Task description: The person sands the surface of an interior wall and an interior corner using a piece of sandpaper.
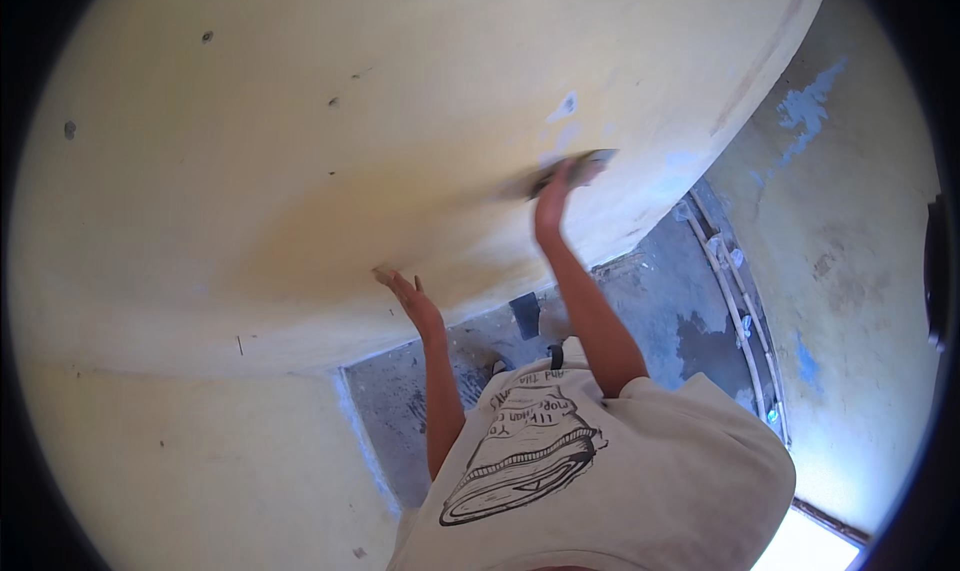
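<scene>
Before me rises a cream painted wall (420, 203) with a yellowish tone where it is shaded. My right hand (556, 188) is up against it, gripping a dark, flat, thin-edged object (596, 158). Motion blur hides exactly what this object is, and part of it lies behind my fingers. Just above it are bare bluish-white spots (568, 105) in the paint. Lower and to the left, my left hand (414, 304) holds nothing I can make out. Its thumb stands apart from the fingers, and the fingertips are at the wall or close to it.
Below is a grey, stained concrete floor (637, 301) with a dark flat piece (526, 316) near the wall's foot. Long pale poles (727, 293) with scraps of plastic run beside the right wall (847, 271), whose paint is peeling. Another wall (225, 451) meets mine at left.
</scene>
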